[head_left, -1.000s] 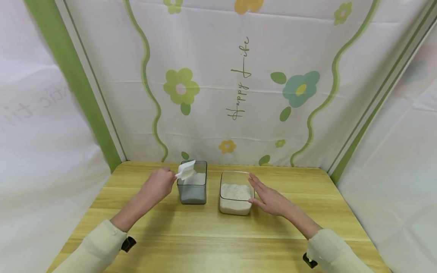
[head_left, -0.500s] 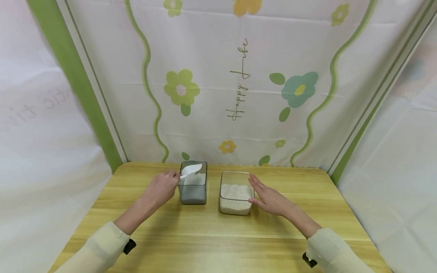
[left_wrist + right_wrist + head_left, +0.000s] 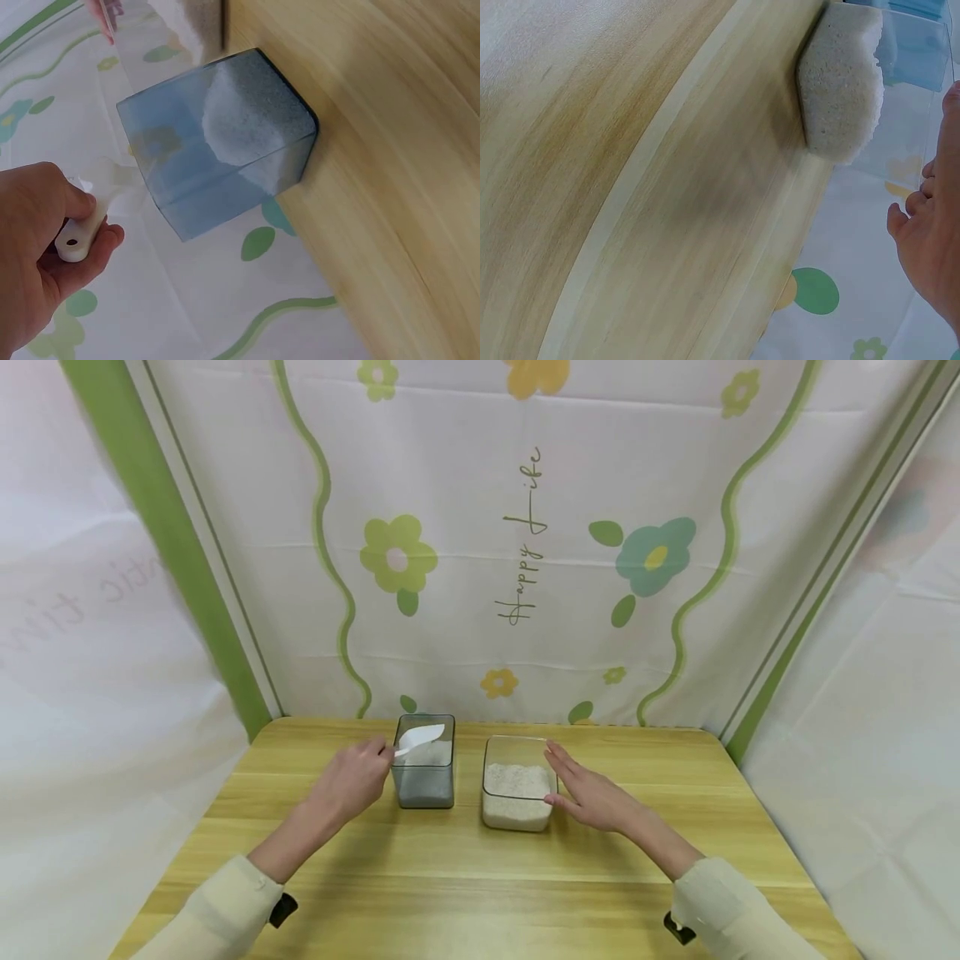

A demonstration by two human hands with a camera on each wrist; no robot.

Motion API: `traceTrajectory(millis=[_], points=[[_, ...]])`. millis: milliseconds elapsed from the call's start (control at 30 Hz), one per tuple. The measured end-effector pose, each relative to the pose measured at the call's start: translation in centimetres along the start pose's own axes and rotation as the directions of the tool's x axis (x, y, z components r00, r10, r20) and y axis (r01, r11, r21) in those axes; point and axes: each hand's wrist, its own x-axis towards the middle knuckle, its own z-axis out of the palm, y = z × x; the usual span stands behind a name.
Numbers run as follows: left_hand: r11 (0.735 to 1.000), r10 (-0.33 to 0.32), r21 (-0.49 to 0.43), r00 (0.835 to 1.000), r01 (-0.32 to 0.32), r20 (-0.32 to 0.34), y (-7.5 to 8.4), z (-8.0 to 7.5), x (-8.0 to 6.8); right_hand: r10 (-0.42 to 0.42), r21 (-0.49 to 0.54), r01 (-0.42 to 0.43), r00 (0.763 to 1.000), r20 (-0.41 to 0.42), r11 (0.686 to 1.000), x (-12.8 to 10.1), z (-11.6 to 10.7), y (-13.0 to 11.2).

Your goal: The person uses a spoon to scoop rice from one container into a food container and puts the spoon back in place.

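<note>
My left hand [image 3: 358,777] grips the handle of a white scoop [image 3: 422,737], whose bowl is over the mouth of a tall blue-grey clear container [image 3: 424,787]. White grainy powder lies in the lower part of that container. In the left wrist view the scoop's handle [image 3: 80,238], with a hole in its end, is pinched between thumb and fingers. To the right stands a wider clear container [image 3: 517,810], partly filled with off-white grains [image 3: 840,82]. My right hand [image 3: 596,797] has its fingers stretched out, fingertips at the right rim of this container.
Both containers stand near the back of a wooden table [image 3: 465,893]. A patterned curtain [image 3: 465,635] hangs right behind the table's back edge, with white fabric on both sides. A gap separates the two containers.
The scoop, raised and tilted above the left container's rim a second ago, has turned and lowered to a flatter pose. My left hand shifted slightly right. The right hand stays put.
</note>
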Motion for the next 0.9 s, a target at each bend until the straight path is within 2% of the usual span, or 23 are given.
traceTrajectory(millis=[200,300,433,533,567,633,700,767,800,867,900], points=[[1.000,-0.007,0.013,1.000,0.007,0.007,0.7,0.2,-0.8,0.000,-0.003,0.000,1.000,-0.007,1.000,-0.2,0.0,0.1],[0.999,-0.043,-0.018,0.999,0.043,-0.009,0.8,0.3,-0.8,-0.006,-0.011,0.006,1.000,-0.018,1.000,-0.2,0.1,0.2],[0.994,-0.073,-0.081,0.996,0.069,-0.049,0.6,0.0,0.0,-0.008,-0.014,0.008,1.000,-0.027,1.000,-0.2,0.1,0.2],[0.971,-0.120,-0.207,0.993,0.120,0.011,0.4,-0.4,0.8,-0.004,-0.008,0.004,1.000,-0.027,1.000,-0.2,0.0,0.2],[0.949,-0.149,-0.272,0.988,0.157,0.052,0.3,-0.5,1.1,-0.003,-0.006,0.003,1.000,-0.026,1.000,-0.2,0.0,0.2],[0.882,-0.206,-0.398,0.966,0.251,0.154,0.1,-0.6,1.6,0.000,0.002,0.000,1.000,-0.023,1.000,-0.2,0.0,0.2],[0.789,-0.243,-0.506,0.934,0.348,0.263,-0.2,-0.6,2.2,0.000,0.006,0.000,1.000,-0.020,1.000,-0.2,0.0,0.2],[0.703,-0.261,-0.571,0.901,0.424,0.347,-0.3,-0.6,2.7,0.003,0.006,-0.003,1.000,-0.013,1.000,-0.2,0.0,0.1],[0.673,-0.259,-0.589,0.888,0.447,0.379,-0.3,-0.7,3.1,0.006,0.005,-0.006,1.000,-0.008,1.000,-0.1,0.0,0.1],[0.638,-0.242,-0.614,0.878,0.465,0.413,-0.1,-0.8,3.9,0.009,0.000,-0.009,1.000,0.001,1.000,-0.1,0.1,0.1],[0.640,-0.228,-0.615,0.878,0.461,0.421,0.0,-0.9,4.4,0.012,-0.002,-0.012,1.000,0.006,1.000,0.0,0.1,0.1]])
